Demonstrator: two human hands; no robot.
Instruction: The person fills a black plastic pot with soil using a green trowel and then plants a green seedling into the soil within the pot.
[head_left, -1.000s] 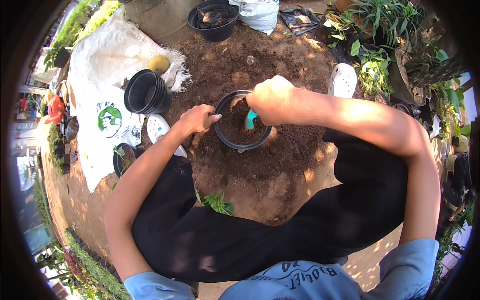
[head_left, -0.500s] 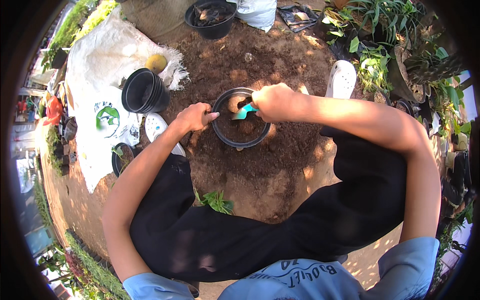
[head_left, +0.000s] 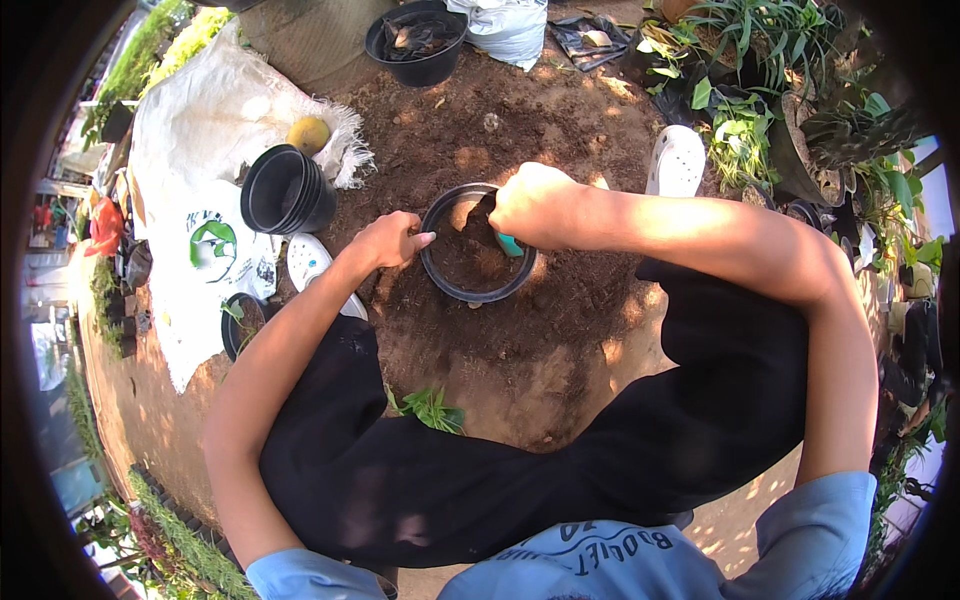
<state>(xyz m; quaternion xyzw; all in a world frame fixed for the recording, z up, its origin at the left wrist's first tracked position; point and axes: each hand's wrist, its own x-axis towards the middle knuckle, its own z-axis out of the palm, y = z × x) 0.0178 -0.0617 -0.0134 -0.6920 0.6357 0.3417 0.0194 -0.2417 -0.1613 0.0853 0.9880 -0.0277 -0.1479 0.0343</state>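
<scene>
A round black plant pot [head_left: 478, 297] with dark soil [head_left: 475, 255] in it stands on the ground between my legs. My left hand [head_left: 388, 240] is closed at the pot's left rim, thumb toward the edge. Over the right side of the pot, my right hand [head_left: 535, 207] is wrapped round a small teal hand trowel [head_left: 510, 244]. The trowel's handle is hidden in my fist, and only part of its blade shows, low inside the pot by the right wall.
To the left, stacked black pots [head_left: 288, 190] and a yellow round fruit [head_left: 309, 134] rest on a white sack [head_left: 200, 130]. A black tub [head_left: 415, 65] stands at the far side beside a white bag [head_left: 508, 35]. Leafy plants [head_left: 740, 130] crowd the far right.
The trowel has swung from the pot's middle to its right side, its blade now more downward. My right hand has turned with it; my left hand stays at the rim.
</scene>
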